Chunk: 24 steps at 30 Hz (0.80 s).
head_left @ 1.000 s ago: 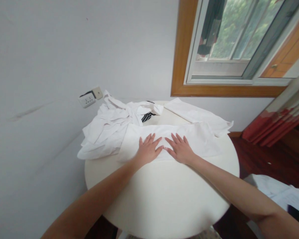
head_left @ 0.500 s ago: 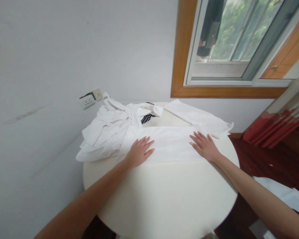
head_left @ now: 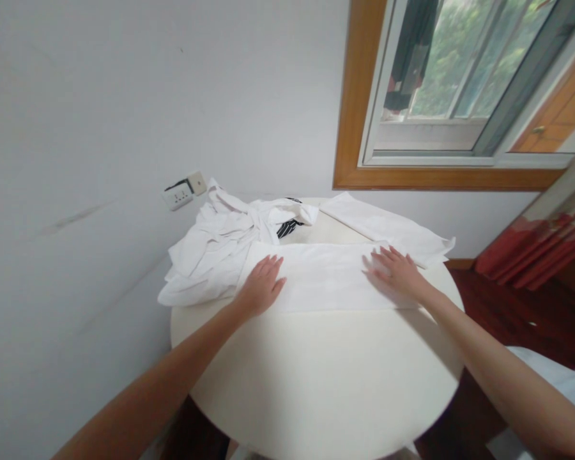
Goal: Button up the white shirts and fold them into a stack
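Fingers (head_left: 269,266) extended, gripping nothing; left hand (head_left: 257,289) rests on flat white cloth (head_left: 326,275), right hand (head_left: 399,276) on or just over its other end, likely to smooth it.

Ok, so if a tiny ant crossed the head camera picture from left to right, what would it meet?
White rectangular plastic wall socket → bare left hand → middle stretch of the flat white cloth → bare right hand → red-and-cream fabric curtain.
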Each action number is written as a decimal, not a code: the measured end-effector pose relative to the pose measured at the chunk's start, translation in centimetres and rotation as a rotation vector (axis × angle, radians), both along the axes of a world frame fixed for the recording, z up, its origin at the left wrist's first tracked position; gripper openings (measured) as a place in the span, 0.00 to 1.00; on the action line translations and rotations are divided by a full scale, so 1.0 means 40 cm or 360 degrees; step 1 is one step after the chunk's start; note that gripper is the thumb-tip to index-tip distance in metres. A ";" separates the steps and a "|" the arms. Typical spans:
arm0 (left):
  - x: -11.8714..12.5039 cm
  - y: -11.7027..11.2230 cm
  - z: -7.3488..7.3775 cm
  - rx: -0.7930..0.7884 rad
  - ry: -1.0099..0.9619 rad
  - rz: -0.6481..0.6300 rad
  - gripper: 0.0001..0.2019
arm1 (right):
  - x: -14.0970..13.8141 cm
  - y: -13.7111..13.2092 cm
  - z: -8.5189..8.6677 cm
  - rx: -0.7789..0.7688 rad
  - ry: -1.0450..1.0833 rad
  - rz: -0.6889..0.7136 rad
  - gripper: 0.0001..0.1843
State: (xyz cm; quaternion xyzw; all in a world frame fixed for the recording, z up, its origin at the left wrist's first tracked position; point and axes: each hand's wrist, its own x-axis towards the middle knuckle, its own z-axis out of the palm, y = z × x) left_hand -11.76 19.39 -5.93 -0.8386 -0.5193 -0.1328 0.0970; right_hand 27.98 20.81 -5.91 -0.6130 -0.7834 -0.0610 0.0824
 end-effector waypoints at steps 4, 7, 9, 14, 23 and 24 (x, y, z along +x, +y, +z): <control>-0.003 0.071 0.036 0.0046 0.0090 -0.0113 0.23 | -0.085 0.035 0.029 0.0012 -0.0029 0.0122 0.31; -0.016 0.097 0.023 0.0062 0.0147 -0.0107 0.22 | -0.130 0.062 0.001 0.0001 -0.0005 0.0240 0.33; -0.027 0.103 0.002 0.0088 0.0128 -0.0052 0.22 | -0.139 0.077 -0.027 -0.0005 0.0027 0.0329 0.32; -0.035 0.103 -0.031 0.0208 0.0073 0.0057 0.23 | -0.128 0.090 -0.067 0.0016 0.0119 0.0395 0.32; -0.057 0.073 0.062 0.0352 -0.0069 0.0537 0.24 | -0.093 0.083 -0.016 0.0080 0.0233 0.0419 0.23; -0.066 0.070 0.075 0.0319 -0.0120 0.0654 0.24 | -0.075 0.083 -0.001 0.0085 0.0238 0.0374 0.21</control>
